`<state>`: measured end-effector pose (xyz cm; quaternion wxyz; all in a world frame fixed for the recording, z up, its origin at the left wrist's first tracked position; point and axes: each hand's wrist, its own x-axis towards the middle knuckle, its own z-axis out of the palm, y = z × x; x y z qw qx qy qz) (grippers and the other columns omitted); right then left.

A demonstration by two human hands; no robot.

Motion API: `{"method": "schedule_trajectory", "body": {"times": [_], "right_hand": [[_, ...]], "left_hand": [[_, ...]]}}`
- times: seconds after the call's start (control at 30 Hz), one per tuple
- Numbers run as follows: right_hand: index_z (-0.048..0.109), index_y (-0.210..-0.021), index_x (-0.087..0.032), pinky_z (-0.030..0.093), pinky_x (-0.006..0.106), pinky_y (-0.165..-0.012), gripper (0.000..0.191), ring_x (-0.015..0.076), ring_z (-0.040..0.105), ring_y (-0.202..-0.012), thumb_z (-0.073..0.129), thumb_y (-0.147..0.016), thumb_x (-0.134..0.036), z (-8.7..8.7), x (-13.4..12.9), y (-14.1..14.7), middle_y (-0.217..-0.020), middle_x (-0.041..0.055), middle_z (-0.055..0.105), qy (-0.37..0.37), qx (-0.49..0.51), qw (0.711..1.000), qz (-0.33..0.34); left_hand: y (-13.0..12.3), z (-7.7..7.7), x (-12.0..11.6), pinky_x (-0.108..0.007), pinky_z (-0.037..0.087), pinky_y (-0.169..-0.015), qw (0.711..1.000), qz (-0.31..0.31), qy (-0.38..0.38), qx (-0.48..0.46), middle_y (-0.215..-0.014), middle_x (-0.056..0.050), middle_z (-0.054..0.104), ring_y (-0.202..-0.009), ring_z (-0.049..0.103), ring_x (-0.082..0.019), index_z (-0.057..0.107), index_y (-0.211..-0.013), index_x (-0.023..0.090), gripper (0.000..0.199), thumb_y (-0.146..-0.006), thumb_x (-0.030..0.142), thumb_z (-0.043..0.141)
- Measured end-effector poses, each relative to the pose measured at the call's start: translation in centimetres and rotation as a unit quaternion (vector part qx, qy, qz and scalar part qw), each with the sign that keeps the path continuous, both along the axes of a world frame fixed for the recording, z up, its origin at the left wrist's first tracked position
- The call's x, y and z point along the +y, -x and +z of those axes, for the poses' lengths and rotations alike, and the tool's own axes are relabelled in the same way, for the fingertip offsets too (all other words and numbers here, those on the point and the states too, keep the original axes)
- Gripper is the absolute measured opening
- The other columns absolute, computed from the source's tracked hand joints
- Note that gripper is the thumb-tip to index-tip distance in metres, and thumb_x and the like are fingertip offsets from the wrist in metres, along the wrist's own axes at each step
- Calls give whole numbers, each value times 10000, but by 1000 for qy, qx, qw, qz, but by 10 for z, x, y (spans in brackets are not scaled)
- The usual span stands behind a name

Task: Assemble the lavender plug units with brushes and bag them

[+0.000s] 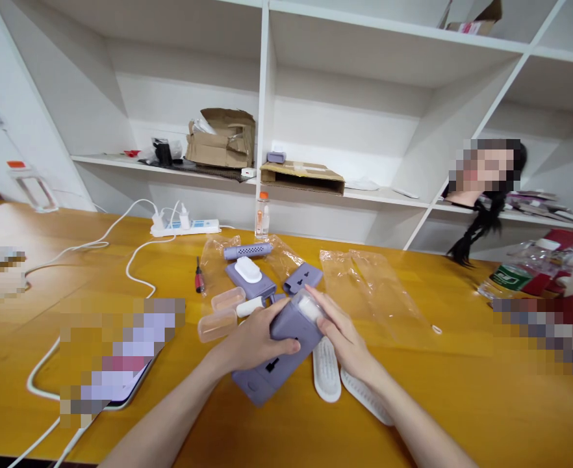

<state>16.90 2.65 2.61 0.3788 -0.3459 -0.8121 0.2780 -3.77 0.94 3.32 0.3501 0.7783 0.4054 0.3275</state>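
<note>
A purple rectangular plastic case [261,379], with dark keyhole-shaped slots in its face, is tilted above the table. My left hand [252,338] is wrapped around its side, thumb flat on the face. At the upper end of the case, the fingers of my right hand [341,331] grip a clear cap [308,305] with something white inside. Below my right hand lie two long white oval pads [326,372]. Just beyond the case are a second purple body with a white oval top [248,270], a purple slotted piece [306,277], a white cylinder [250,307] and translucent covers [217,325].
A perforated purple tube [248,251], red-black screwdriver [199,276] and clear plastic bags [374,292] lie farther back. White cables run left from a power strip [189,227] past a phone [135,380]. Bottles [262,218] stand by the shelf; a mannequin head [486,172] is at right.
</note>
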Motion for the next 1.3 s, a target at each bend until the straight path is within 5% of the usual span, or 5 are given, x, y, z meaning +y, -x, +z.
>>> {"method": "schedule_trajectory", "body": {"times": [0.3, 0.6, 0.87, 1.1, 1.3], "right_hand": [[305, -1366, -362, 218, 496, -1081, 449, 220, 308, -1317, 362, -923, -323, -1, -2, -2, -1430, -22, 351, -25, -57, 998, -15], [298, -1370, -352, 233, 504, -1073, 445, 227, 303, -1319, 340, -927, -350, -1, -6, -2, -1432, -17, 344, -21, -74, 997, -21], [275, -1381, -340, 238, 472, -1074, 467, 204, 323, -1308, 360, -923, -362, -2, -5, 0, -1445, 1, 324, 31, -69, 997, 3], [423, -1312, -324, 228, 449, -1076, 441, 215, 362, -1282, 448, -873, -356, -5, 1, 6, -1380, 1, 434, 105, 0, 994, -13], [437, -1305, -237, 499, 324, -642, 473, 166, 637, -663, 320, -893, -438, -4, 17, -4, -999, 54, 665, 183, 67, 981, -3]], "left_hand": [[1, -9, 5, -393, 396, -922, 991, -27, 81, -106, -1351, -65, 465, -1098, 512, -261, 176, -1425, 270, 855, -716, 370, 645], [-1, -10, 5, -374, 435, -849, 981, -43, 136, -133, -1292, -51, 518, -960, 571, -231, 192, -1419, 280, 831, -726, 357, 643], [0, -14, 10, -385, 352, -969, 976, -32, 165, -135, -1421, -39, 372, -1183, 442, -261, 246, -1403, 281, 800, -713, 345, 647], [-6, -9, 8, -350, 354, -967, 966, 11, 219, -136, -1371, -10, 445, -1180, 455, -241, 278, -1394, 278, 780, -703, 302, 639], [-11, -11, 4, -299, 449, -817, 940, 13, 263, -219, -1195, -33, 595, -1010, 575, -215, 256, -1403, 259, 788, -717, 331, 637]]}}
